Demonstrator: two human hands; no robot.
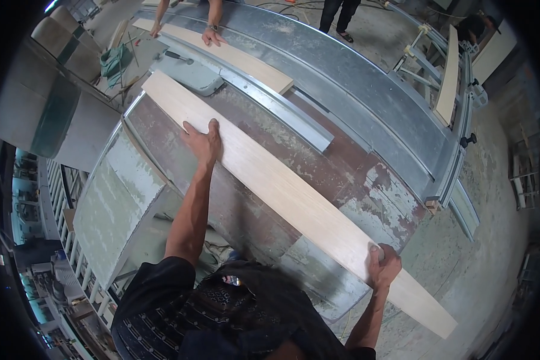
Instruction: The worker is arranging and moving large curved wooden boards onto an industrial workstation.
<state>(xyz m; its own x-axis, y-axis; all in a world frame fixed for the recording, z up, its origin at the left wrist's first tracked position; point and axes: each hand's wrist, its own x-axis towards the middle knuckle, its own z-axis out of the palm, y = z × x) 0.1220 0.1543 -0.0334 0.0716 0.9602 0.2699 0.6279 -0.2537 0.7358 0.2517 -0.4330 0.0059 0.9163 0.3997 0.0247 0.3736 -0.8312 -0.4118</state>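
Note:
A long pale wooden board [282,189] lies slantwise before me, from the far left to the near right. My left hand [203,144] grips its near edge towards the far end, thumb on the top face. My right hand [385,265] is closed round the board closer to its near end, thumb on top and the other fingers partly hidden. That near end sticks out past the worn, paint-chipped machine table [264,222] under it. Beyond a metal fence [252,96], another person's hands [211,35] rest on a second pale board [234,57].
A grey metal sliding table [348,84] spans the far side. A black-handled tool [179,57] lies on a grey-green cover [192,75]. Another board [447,78] leans on a frame at the far right, near a crouching person [479,27]. Someone stands behind the table.

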